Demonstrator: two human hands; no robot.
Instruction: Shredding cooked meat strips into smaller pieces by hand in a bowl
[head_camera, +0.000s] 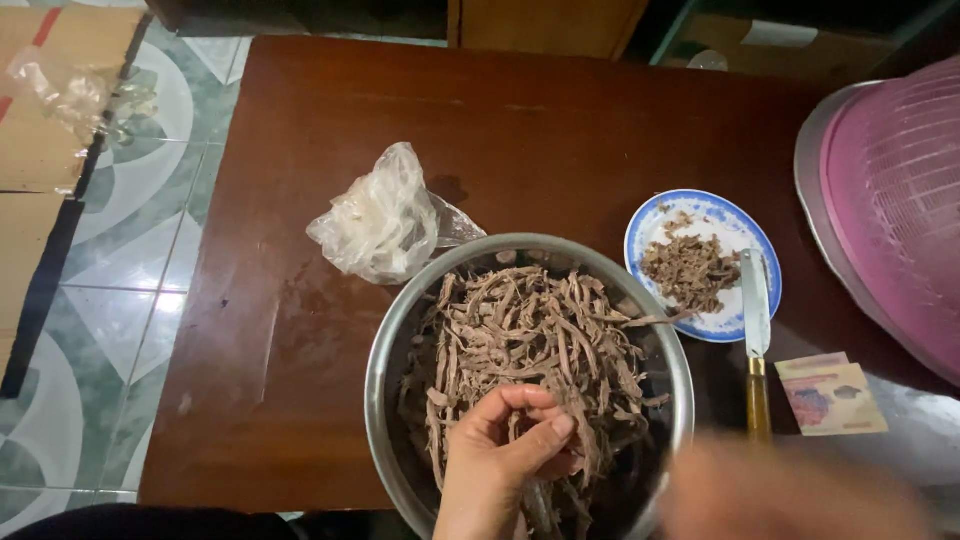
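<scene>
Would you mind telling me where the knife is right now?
In the head view, the knife lies right of the metal bowl, its blade resting on the blue-rimmed plate's right edge and its wooden handle pointing toward the person.

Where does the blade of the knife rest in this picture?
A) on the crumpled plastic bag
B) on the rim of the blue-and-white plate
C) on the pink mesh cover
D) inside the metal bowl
B: the knife lies with its blade across the right rim of the blue-and-white plate, and its wooden handle is on the table.
</scene>
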